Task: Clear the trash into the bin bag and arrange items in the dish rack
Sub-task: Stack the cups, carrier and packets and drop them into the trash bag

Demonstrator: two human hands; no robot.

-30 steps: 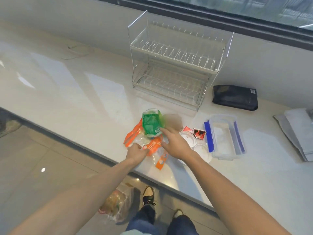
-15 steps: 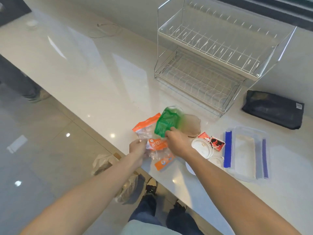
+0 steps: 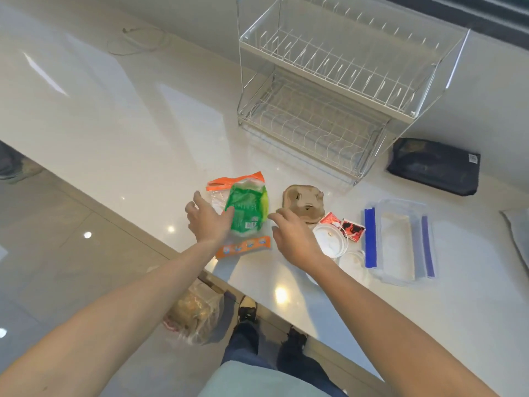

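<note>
A green wrapper (image 3: 246,207) lies on top of a clear wrapper with orange ends (image 3: 243,248) near the counter's front edge. My left hand (image 3: 206,220) hovers at their left side with fingers spread, its thumb at the green wrapper's edge. My right hand (image 3: 292,237) is just right of them, fingers loosely extended and holding nothing. The bin bag (image 3: 197,310) sits on the floor below the counter edge, partly filled. The two-tier wire dish rack (image 3: 329,90) stands at the back with nothing in it.
Right of the wrappers lie a brown cardboard piece (image 3: 304,199), white round lids (image 3: 329,242), two red sachets (image 3: 352,229) and a clear container with blue clips (image 3: 398,239). A black pouch (image 3: 435,167) and grey cloth (image 3: 518,233) sit farther right.
Both hands have let go of the wrappers and opened. The green and orange wrappers now lie flat on the counter. The view has shifted closer and to the left.
</note>
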